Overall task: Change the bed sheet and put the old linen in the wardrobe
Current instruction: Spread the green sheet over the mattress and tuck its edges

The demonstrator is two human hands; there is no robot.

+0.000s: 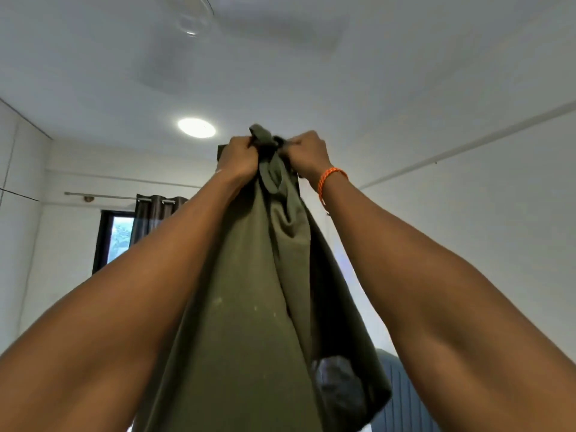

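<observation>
At the far left a white wall (18, 213) meets the ceiling, and one curtain rod (99, 194) runs along the back wall above one window (120, 235) with a dark curtain (152, 213) bunched at its right side. On the ceiling, one round lamp (196, 127) glows, and one ceiling fan (193, 17) shows blurred near the top edge.

The left hand (238, 159) is raised high, its fingers curled tight around the gathered top of one olive-green sheet (258, 291). The cloth is plain, matt and dark green, with a few pale specks low on its front. It is bunched into a knot-like wad at the top and falls in long folds between the two forearms, widening toward the bottom edge of the view. It hangs in the air, held up in front of the camera, touching nothing but the hands so far as can be seen.

The right hand (307, 154) grips the same bunched top just beside the left, fingers closed on the fabric. One orange braided band (330, 179) circles the right wrist. At the lower right, a blue ribbed thing (402, 397) shows behind the sheet; what it is cannot be told.
</observation>
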